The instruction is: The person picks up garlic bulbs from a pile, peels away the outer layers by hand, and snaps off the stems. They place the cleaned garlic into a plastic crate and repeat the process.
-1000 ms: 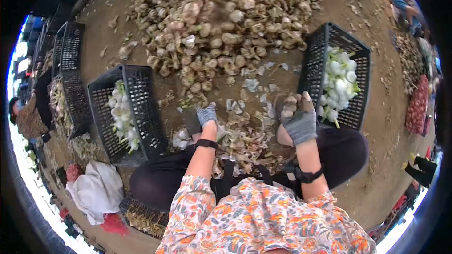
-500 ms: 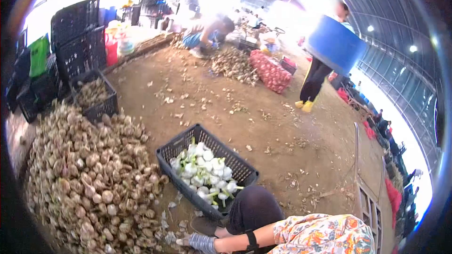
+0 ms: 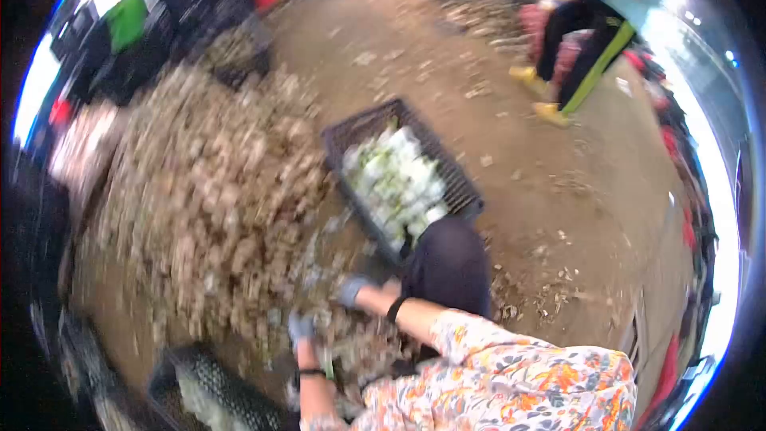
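**Garlic sort: one crate about half full, most of the heap untouched**

Frame was heavily motion-blurred, so detail is limited.

- Left hand (image 3: 302, 327), in a grey glove, was low over the loose skins and scraps (image 3: 359, 347) on the dirt floor (image 3: 519, 191). Blur hid the fingers, so I cannot tell whether it was open or gripping anything.
- Right hand (image 3: 351, 289), also grey-gloved with a black wrist strap behind it, sat at the near edge of the heap, just beside the knee in dark trousers (image 3: 447, 267). I cannot tell its grip either.
- The heap of brown, unpeeled garlic bulbs (image 3: 207, 191) lay just ahead of both hands, spreading well away from the person. It was by far the largest mass in view.
- The black slotted plastic crate (image 3: 359, 118) stood on the floor touching the knee. The white, cleaned bulbs with green stems (image 3: 395, 183) covered its bottom but sat below the rim.
- The second black plastic crate (image 3: 187, 367) was near the left hand, at the bottom edge. Something pale was inside, too blurred to identify.

Judgement: this was early to middle. The cleaned bulbs made up a small fraction of what was in the heap, and the near crate had room left. The bulk of the bulbs remained unworked.

A bystander in yellow boots (image 3: 550, 112) stood well apart from the hands.
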### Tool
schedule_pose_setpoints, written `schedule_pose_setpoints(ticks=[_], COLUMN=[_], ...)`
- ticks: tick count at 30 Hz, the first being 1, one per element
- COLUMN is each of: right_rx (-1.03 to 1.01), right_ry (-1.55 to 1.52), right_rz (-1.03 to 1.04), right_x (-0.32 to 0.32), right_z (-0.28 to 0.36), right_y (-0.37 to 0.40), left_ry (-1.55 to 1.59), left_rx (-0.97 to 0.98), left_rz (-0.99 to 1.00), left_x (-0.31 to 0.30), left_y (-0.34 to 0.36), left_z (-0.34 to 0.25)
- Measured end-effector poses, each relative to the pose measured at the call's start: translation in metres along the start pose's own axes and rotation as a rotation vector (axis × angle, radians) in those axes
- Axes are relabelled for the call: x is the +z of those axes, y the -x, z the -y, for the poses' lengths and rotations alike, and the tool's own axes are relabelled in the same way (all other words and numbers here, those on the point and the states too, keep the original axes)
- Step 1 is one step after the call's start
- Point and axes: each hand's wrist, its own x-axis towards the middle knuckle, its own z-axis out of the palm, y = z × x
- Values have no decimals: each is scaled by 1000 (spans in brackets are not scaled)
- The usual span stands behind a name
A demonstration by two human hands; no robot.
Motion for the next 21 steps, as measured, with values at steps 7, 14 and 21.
schedule_pose_setpoints(ticks=[7,14,21], right_rx=[263,408,360], right_ry=[307,429,345], right_rz=[-235,-90,150], right_x=[39,-17,2], right_z=[-70,14,5], right_y=[-19,-14,-39], left_ry=[390,707,1028], left_rx=[-218,-166,-349], left_rz=[-317,-272,-336], left_x=[-22,-48,-35], left_y=[57,90,79], left_z=[-92,-202,-180])
